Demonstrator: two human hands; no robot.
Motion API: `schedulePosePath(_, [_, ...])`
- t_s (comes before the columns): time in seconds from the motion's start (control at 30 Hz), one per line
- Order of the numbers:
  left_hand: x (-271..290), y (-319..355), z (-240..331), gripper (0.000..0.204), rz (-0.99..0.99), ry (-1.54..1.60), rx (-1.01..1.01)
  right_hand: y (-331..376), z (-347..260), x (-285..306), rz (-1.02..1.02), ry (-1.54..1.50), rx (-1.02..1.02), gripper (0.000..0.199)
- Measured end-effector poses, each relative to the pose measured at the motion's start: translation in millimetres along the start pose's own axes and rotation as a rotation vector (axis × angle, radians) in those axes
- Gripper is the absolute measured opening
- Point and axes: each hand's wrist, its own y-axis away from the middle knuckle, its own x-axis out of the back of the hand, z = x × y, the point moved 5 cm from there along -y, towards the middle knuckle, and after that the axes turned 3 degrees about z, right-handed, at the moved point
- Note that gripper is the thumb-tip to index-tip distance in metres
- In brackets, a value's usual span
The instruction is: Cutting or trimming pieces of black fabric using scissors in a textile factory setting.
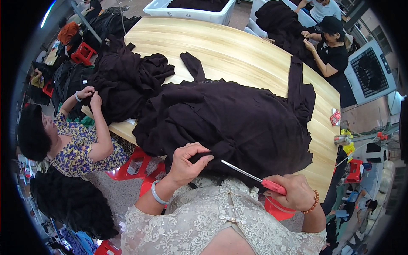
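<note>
My left hand [187, 163] is closed: the fingers [199, 149] curl over and pinch a fold at the near edge of the dark brown garment [229, 123], thumb pressed against the cloth from the right. My right hand [293, 191] is shut around the red handle of a pair of scissors [255, 176]; the thin metal blades run up and left from those fingers, the tip ending just beside the left thumb, at the pinched fold. Cannot tell whether the blades are apart or together. The garment spreads away from both sets of fingers across the pale wooden tabletop [238, 46], heaped and wrinkled, with one strip trailing toward the far right corner. Left wrist carries a pale bangle [156, 193]; right wrist a beaded bracelet [313, 205]. Beyond and left of my left fingers lies a second dark pile [127, 80], handled by a seated person in a floral top [76, 148], both of that person's hands on it. Far beyond my right fingers, across the tabletop, another person in black [331, 51] works on more dark cloth [280, 23]. A white bin [191, 15] stands past the far edge. Red stools [136, 163] sit below, left of my left fingers.
</note>
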Motion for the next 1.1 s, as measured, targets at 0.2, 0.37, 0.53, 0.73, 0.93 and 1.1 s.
schedulePosePath(0.2, [-3.1,-5.4,16.5,0.009,-0.059,-0.108,-0.109,-1.9,-1.5,2.8,0.03,0.018,-0.038,0.031])
schedulePosePath(0.37, [2.7,-7.6,18.7,0.01,0.007,-0.197,-0.155,-5.0,-6.1,3.8,-0.029,0.005,-0.024,0.029])
schedulePosePath(0.53, [4.0,-4.6,20.0,0.012,0.003,-0.274,-0.214,-8.4,-9.4,-0.5,-0.06,0.048,0.02,0.032])
schedulePosePath(0.73, [0.9,-1.6,23.3,0.015,-0.021,-0.265,-0.226,-6.2,-11.2,-3.3,-0.096,0.074,0.001,0.031])
schedulePosePath(0.93, [9.1,2.0,5.7,0.014,0.0,-0.031,-0.043,-2.0,-11.9,-11.9,-0.03,-0.011,0.063,0.031])
schedulePosePath(1.1, [3.0,6.1,3.6,0.012,-0.02,-0.047,-0.025,-5.0,-8.9,-20.1,0.05,-0.015,0.076,0.032])
